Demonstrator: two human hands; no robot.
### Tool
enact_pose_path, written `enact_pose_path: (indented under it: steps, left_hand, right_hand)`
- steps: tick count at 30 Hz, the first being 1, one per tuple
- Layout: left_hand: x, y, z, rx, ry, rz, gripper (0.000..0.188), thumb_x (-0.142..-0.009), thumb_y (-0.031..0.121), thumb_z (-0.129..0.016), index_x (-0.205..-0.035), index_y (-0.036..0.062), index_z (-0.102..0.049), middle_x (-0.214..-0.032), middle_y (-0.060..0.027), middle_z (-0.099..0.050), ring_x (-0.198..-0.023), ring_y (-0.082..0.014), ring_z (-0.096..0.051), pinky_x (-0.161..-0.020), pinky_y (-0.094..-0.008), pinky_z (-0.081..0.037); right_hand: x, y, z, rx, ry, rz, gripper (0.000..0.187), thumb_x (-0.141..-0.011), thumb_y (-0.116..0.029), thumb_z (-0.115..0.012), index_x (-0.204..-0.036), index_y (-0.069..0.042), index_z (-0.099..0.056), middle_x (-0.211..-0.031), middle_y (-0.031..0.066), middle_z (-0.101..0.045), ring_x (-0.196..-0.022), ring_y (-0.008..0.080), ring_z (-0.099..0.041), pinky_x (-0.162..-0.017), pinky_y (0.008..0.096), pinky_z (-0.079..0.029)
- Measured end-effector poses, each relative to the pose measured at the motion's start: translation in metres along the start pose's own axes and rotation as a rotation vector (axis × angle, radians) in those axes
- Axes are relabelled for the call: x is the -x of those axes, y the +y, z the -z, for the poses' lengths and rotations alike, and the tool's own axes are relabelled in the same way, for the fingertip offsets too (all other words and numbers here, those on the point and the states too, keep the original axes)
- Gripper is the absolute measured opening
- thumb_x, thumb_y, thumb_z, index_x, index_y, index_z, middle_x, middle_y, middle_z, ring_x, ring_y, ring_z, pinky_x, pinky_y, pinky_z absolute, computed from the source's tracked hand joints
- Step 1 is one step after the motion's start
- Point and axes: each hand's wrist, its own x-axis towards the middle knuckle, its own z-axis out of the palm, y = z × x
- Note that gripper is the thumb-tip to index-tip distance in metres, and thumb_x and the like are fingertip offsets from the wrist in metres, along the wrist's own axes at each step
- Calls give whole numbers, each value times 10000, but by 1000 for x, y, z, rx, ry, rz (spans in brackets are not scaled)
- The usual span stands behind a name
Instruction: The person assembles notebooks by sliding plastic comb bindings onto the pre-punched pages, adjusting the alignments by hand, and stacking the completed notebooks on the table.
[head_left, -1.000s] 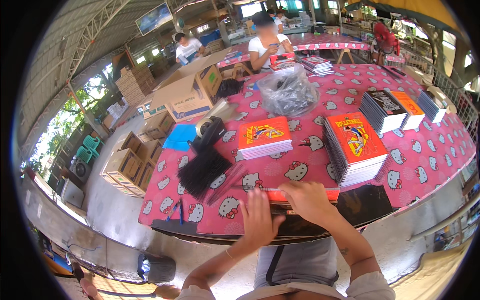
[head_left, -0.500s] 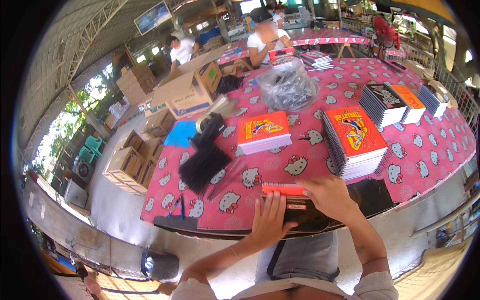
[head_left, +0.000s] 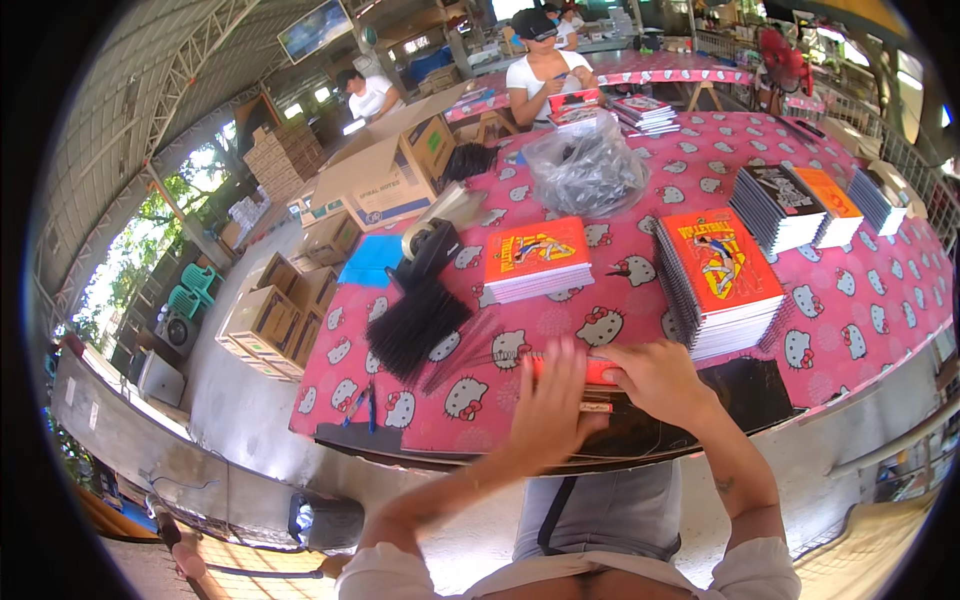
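Observation:
A red-orange notebook stands edge-up at the table's front edge, mostly covered by my hands. My right hand grips its right end, thumb on the near side. Against its near side lies my left hand, fingers stretched out and blurred by motion. A thin dark spiral coil sticks out to the left of the notebook's top edge. Farther off sit a short stack of orange notebooks and, to the right, a taller stack of spiral-bound ones.
Black spiral coils and a tape dispenser lie on the left of the pink patterned table. Behind are a clear plastic bag and an open cardboard box. More notebook stacks stand at right. A person works across the table.
My left hand has shifted up along the notebook, and its fingers now cover more of it. The coil now shows past the notebook's left end. My right hand keeps its grip.

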Motion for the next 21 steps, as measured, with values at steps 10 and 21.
enact_pose_path:
  steps: [10,21]
  left_hand:
    - [5,4,4,123,-96,-54,892,-956,512,-592,-1536,-108,-320,-1601,-340,-303,-1525,-483,-244,-1195,-659,-186]
    - [-20,0,30,165,168,-36,744,-954,459,-633,-1497,-17,-451,-1549,-230,-450,-1448,-421,-409,-1191,-605,-227]
  right_hand:
    - [0,-1,-5,92,0,-2,368,-904,-252,-708,-1231,-129,-594,-686,92,-672,-630,327,-680,-587,459,-515]
    - [50,19,14,-369,243,-134,766,-807,-71,-845,-1484,-52,-485,-1261,186,-683,-1067,209,-702,-848,345,-566]
